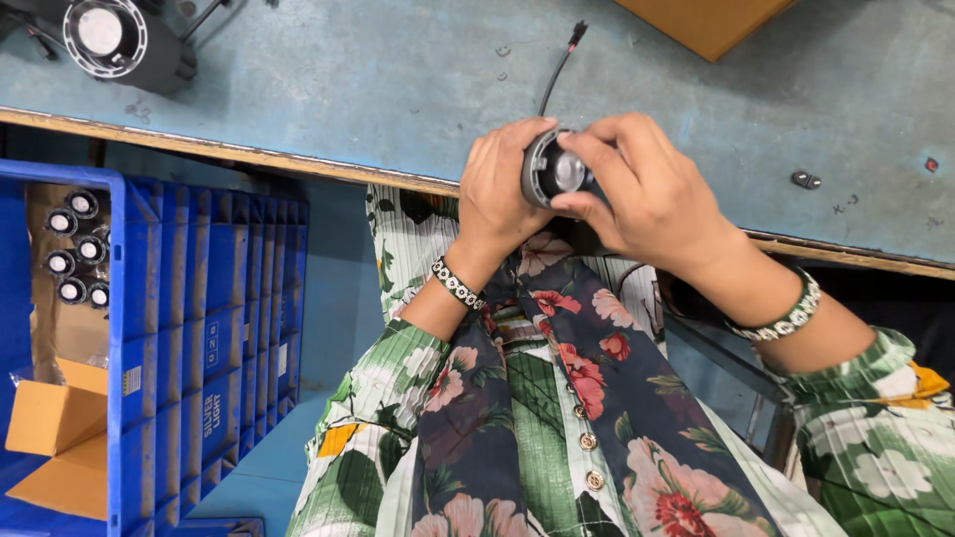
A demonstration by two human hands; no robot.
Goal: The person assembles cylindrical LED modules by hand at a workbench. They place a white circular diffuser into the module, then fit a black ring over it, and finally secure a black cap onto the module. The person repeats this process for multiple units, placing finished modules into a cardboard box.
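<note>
Small assembly workshop or factory floor. Worn, scuffed blue-grey tabletop [378, 89] with raw wooden edge, marked by scratches and stains. Blue plastic stacking crate [199, 338] beside seated worker, holding row of identical small round lamp units [75, 249] plus cardboard box [55, 418]. Another round black lamp housing [114, 40] sits at tabletop's far left corner. Loose black wire with connector [562, 60] and small dark screw-like part [805, 180] lie on surface. Corner of cardboard sheet [706, 20] at top.

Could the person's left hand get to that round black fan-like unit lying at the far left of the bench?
Probably, but not right away: the left hand grips the small round lamp part together with the right hand. The bench between it and the black unit lies bare.
</note>
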